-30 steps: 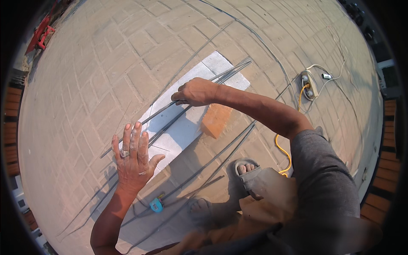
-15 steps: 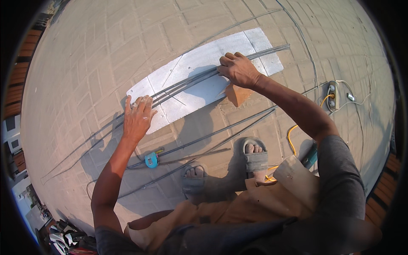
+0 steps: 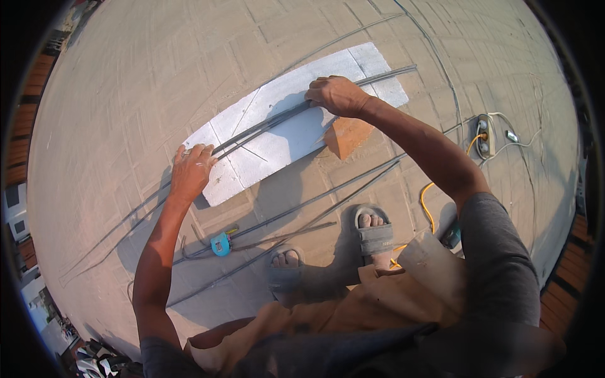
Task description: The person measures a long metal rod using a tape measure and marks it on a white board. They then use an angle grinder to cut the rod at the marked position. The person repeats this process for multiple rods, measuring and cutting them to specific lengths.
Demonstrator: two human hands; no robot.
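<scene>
White board flat on paved ground, one end propped on a brick. Thin dark steel rods lie lengthwise across it, bundled. My right hand clamped on rods; my left hand pressed flat, fingers apart. Blue tape measure near my feet.

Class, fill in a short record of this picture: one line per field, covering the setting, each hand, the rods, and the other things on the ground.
Setting: paved ground, seen from above
Left hand: on the near end of the white board, by the rods
Right hand: pressing down on the thin metal rods lying along the board
Under the board: brick
Loose rods: on the ground before the feet
Nearby: blue tape measure, power strip
</scene>
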